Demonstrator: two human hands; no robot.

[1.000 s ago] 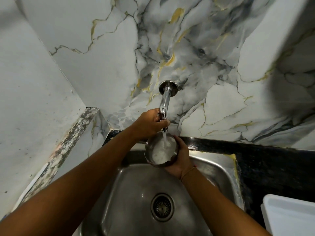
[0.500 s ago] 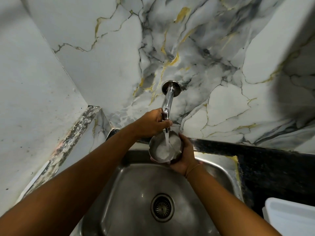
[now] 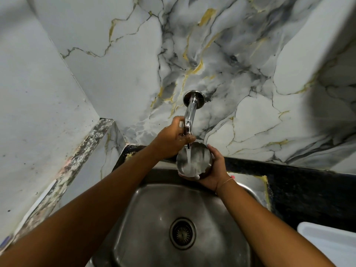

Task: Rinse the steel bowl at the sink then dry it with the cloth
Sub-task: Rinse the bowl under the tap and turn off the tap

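Observation:
A small steel bowl [image 3: 200,160] is held over the back of the steel sink [image 3: 154,205], right under the chrome tap [image 3: 189,112] that comes out of the marble wall. A stream of water runs from the spout into the bowl. My right hand [image 3: 213,170] cups the bowl from below and from its right side. My left hand [image 3: 171,138] is wrapped around the tap's lower end, just above and left of the bowl. No cloth is in view.
The sink's drain [image 3: 182,233] lies in the middle of the basin. A black counter [image 3: 300,185] runs along the right, with a white plastic container [image 3: 327,245] at the lower right. A white wall and a speckled ledge [image 3: 81,160] close in the left side.
The bowl and both hands stay in place under the running tap. The bowl has tipped slightly in my right hand, and the camera has shifted a little.

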